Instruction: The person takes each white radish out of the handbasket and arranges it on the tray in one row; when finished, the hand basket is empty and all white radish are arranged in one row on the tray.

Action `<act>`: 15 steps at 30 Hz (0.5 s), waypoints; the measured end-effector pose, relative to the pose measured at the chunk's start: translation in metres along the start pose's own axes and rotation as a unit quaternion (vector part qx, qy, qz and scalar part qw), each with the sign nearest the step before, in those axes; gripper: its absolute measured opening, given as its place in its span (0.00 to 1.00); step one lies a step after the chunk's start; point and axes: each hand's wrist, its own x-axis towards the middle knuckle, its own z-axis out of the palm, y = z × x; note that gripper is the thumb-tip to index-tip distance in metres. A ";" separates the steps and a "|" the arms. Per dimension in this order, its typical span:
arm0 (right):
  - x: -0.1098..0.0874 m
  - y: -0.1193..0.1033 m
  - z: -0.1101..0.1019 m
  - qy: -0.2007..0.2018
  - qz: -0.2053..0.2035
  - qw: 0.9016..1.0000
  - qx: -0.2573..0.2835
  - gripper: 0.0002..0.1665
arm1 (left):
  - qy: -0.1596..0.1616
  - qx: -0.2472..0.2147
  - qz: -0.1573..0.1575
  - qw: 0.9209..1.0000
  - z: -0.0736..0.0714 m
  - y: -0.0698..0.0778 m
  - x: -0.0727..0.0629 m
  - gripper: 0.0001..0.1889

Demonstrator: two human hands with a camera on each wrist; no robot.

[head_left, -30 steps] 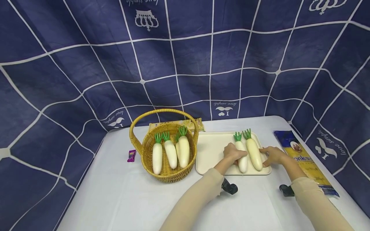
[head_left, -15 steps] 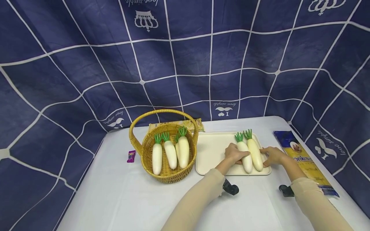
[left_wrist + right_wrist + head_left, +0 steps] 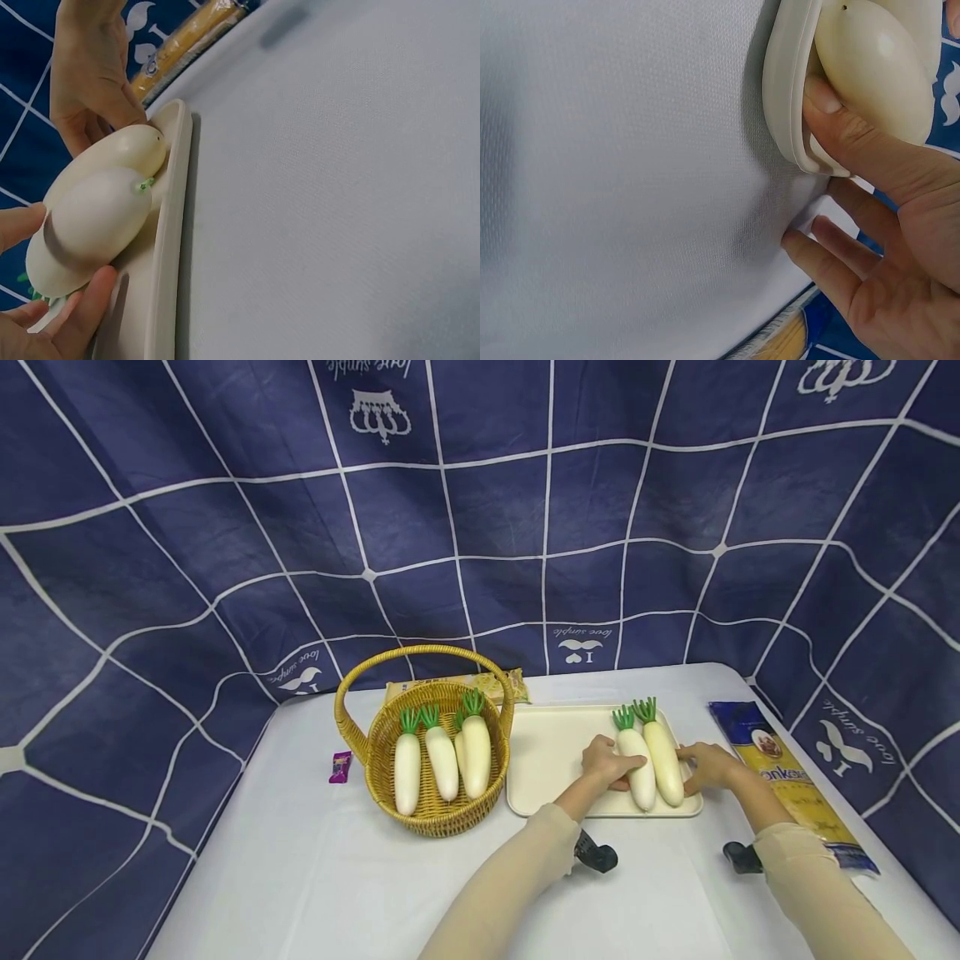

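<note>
Two white radishes with green tops lie side by side on a cream tray [image 3: 558,760]. My left hand [image 3: 606,765] holds the left radish [image 3: 634,752], thumb on one side and fingers on the other, as the left wrist view shows. Against it lies the right radish [image 3: 662,752], its tip in the tray's near right corner. My right hand [image 3: 708,767] is at the tray's right edge. In the right wrist view its thumb [image 3: 855,135] lies inside the rim beside the right radish, with the fingers [image 3: 821,262] outside the tray; it pinches the rim there.
A wicker basket [image 3: 427,820] with a tall handle holds several more white radishes, left of the tray. Behind it lies a yellow packet [image 3: 517,685]. A small purple packet [image 3: 340,767] is at the left, and a blue and yellow noodle bag [image 3: 795,781] at the right.
My left hand has shifted the left radish slightly to the right on the tray, up against the other one. My right hand stays in place.
</note>
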 end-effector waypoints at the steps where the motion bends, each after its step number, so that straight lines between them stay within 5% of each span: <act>1: 0.000 0.000 0.000 0.000 -0.001 1.000 0.000 0.44 | 0.000 0.001 -0.002 1.000 -0.001 0.000 0.000 0.27; 9: 0.000 -0.001 0.000 -0.002 0.002 1.000 0.001 0.44 | -0.005 0.012 0.032 0.999 -0.025 -0.002 -0.008 0.27; 15: -0.001 -0.001 -0.002 -0.002 0.008 1.000 0.003 0.44 | -0.030 -0.025 0.063 0.997 -0.053 0.007 -0.022 0.24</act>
